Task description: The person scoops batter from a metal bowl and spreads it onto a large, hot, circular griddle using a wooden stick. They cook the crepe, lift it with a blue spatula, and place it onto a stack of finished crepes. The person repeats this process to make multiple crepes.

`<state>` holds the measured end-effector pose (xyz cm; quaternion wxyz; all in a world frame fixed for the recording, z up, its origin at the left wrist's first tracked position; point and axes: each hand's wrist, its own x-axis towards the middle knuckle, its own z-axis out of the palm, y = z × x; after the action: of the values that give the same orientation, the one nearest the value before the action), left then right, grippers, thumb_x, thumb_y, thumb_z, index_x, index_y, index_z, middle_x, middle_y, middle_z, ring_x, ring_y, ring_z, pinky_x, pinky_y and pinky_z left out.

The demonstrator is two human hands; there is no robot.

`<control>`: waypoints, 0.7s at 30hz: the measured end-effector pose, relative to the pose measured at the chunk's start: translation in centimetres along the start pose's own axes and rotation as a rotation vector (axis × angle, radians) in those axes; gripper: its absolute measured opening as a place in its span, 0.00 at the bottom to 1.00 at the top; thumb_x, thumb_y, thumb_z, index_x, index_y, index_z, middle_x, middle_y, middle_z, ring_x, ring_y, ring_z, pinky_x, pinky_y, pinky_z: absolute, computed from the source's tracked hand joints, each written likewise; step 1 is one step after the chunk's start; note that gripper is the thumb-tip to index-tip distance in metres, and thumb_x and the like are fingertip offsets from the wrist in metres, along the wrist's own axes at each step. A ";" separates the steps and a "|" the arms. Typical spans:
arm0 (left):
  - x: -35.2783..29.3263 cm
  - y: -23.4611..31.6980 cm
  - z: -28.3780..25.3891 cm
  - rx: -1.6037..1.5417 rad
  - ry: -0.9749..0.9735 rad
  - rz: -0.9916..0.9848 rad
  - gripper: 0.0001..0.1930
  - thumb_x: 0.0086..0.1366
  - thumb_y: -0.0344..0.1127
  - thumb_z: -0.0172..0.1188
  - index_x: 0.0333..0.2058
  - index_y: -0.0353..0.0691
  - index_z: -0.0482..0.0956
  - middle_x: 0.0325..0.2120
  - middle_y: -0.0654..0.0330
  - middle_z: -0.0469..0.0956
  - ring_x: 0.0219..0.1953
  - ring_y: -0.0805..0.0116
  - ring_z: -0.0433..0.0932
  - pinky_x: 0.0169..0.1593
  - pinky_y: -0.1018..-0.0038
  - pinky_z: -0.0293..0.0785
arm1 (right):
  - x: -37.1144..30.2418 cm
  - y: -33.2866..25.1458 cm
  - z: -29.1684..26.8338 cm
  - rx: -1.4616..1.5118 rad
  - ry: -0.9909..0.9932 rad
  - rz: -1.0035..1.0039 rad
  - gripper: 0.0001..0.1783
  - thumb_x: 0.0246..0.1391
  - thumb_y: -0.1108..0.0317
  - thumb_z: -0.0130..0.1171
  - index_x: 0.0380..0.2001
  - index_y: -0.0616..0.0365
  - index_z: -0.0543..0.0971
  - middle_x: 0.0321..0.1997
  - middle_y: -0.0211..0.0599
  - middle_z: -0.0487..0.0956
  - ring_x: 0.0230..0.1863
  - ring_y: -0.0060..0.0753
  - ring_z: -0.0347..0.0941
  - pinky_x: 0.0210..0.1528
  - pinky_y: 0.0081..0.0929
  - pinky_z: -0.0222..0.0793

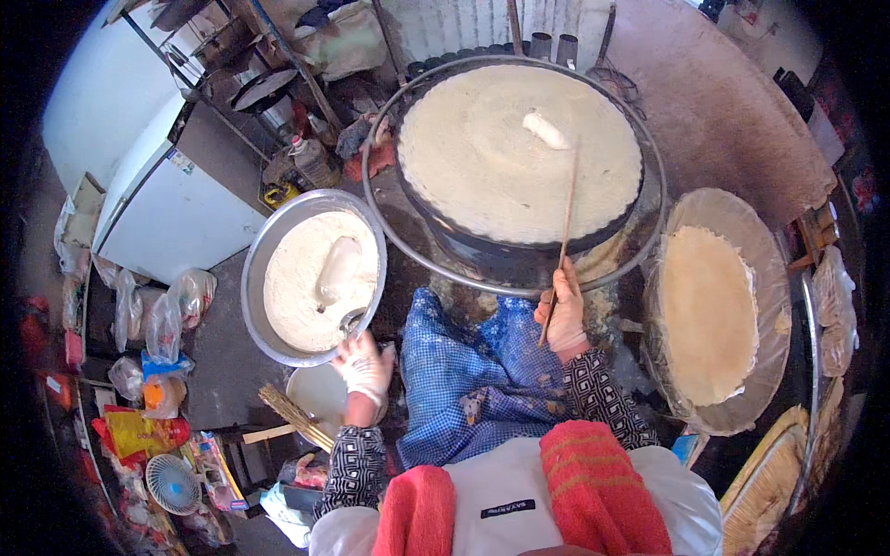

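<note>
My right hand (pixel 564 310) is closed around a thin wooden stick (pixel 566 218) that reaches over a large round griddle (pixel 464 157). Pale batter covers nearly the whole griddle. At the stick's far tip lies a white, elongated piece (pixel 545 132); whether the two are joined I cannot tell. My left hand (pixel 364 364), fingers stretched and apart, is at the near rim of a metal basin (pixel 255 315). Cream-coloured batter (pixel 301 269) fills the basin, with a smooth hollow in it. A metal ladle (pixel 352 322) rests at the basin's edge, just beyond my left fingertips.
A metal ring (pixel 373 199) surrounds the griddle. To the right, a plastic-lined round tray (pixel 774 306) holds flat tan pancakes (pixel 709 315). A white chest (pixel 181 218) stands left, with plastic bags near it. Under the basin sits a pale bucket (pixel 320 394) beside a straw brush (pixel 295 417).
</note>
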<state>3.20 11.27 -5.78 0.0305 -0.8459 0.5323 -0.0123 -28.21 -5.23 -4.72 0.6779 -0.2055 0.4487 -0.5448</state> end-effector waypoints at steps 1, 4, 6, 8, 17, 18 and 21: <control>-0.3 -2.3 1.7 0.113 -0.121 -0.161 0.34 0.62 0.48 0.58 0.62 0.36 0.62 0.59 0.44 0.68 0.58 0.47 0.72 0.60 0.56 0.67 | 0.5 -0.1 0.2 -0.052 -0.014 0.009 0.24 0.67 0.55 0.53 0.64 0.33 0.67 0.15 0.24 0.66 0.13 0.19 0.59 0.14 0.22 0.56; -0.7 -9.9 8.1 -0.151 -0.551 -0.339 0.35 0.66 0.44 0.52 0.67 0.36 0.52 0.62 0.37 0.61 0.58 0.38 0.70 0.59 0.53 0.69 | 2.6 -0.5 0.5 -0.101 -0.131 0.076 0.25 0.65 0.54 0.55 0.64 0.32 0.67 0.16 0.25 0.69 0.14 0.20 0.62 0.15 0.23 0.58; -0.9 -10.3 9.8 -0.208 -0.611 -0.350 0.34 0.67 0.42 0.49 0.67 0.36 0.51 0.62 0.34 0.59 0.55 0.34 0.72 0.58 0.53 0.70 | 3.8 -0.8 0.7 -0.122 -0.094 0.129 0.25 0.65 0.53 0.55 0.64 0.30 0.68 0.17 0.26 0.70 0.14 0.21 0.62 0.15 0.23 0.59; -1.7 -8.6 9.0 -0.198 -0.542 -0.365 0.30 0.68 0.40 0.47 0.65 0.37 0.54 0.58 0.34 0.64 0.53 0.35 0.74 0.56 0.54 0.72 | 4.7 -0.9 0.4 -0.142 -0.065 0.170 0.24 0.64 0.52 0.55 0.63 0.28 0.69 0.18 0.27 0.71 0.15 0.22 0.62 0.15 0.25 0.59; -9.8 -11.3 9.8 -0.572 -0.096 -0.207 0.34 0.64 0.33 0.55 0.67 0.36 0.52 0.36 0.33 0.76 0.40 0.33 0.76 0.48 0.49 0.72 | 5.3 -1.9 -0.2 0.191 -0.241 0.256 0.21 0.61 0.51 0.58 0.57 0.30 0.72 0.18 0.23 0.67 0.13 0.19 0.58 0.14 0.21 0.54; -10.3 -11.2 9.5 -0.536 0.141 -0.035 0.38 0.65 0.28 0.53 0.70 0.41 0.46 0.29 0.44 0.78 0.28 0.46 0.78 0.36 0.55 0.77 | 4.2 -1.9 0.7 0.176 -0.193 0.219 0.21 0.61 0.51 0.58 0.57 0.30 0.72 0.17 0.22 0.67 0.13 0.18 0.57 0.14 0.20 0.54; -10.1 -8.0 2.9 -0.977 -0.053 -0.386 0.37 0.68 0.29 0.51 0.72 0.45 0.44 0.23 0.58 0.74 0.18 0.66 0.73 0.22 0.68 0.73 | 3.0 -0.3 0.9 0.081 -0.131 0.190 0.22 0.62 0.49 0.57 0.59 0.28 0.71 0.16 0.20 0.67 0.12 0.19 0.59 0.13 0.22 0.56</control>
<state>6.17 23.95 -8.03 -0.3567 -0.8441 0.3098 0.2534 -27.62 -8.28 -5.23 0.7621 -0.1696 0.3985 -0.4814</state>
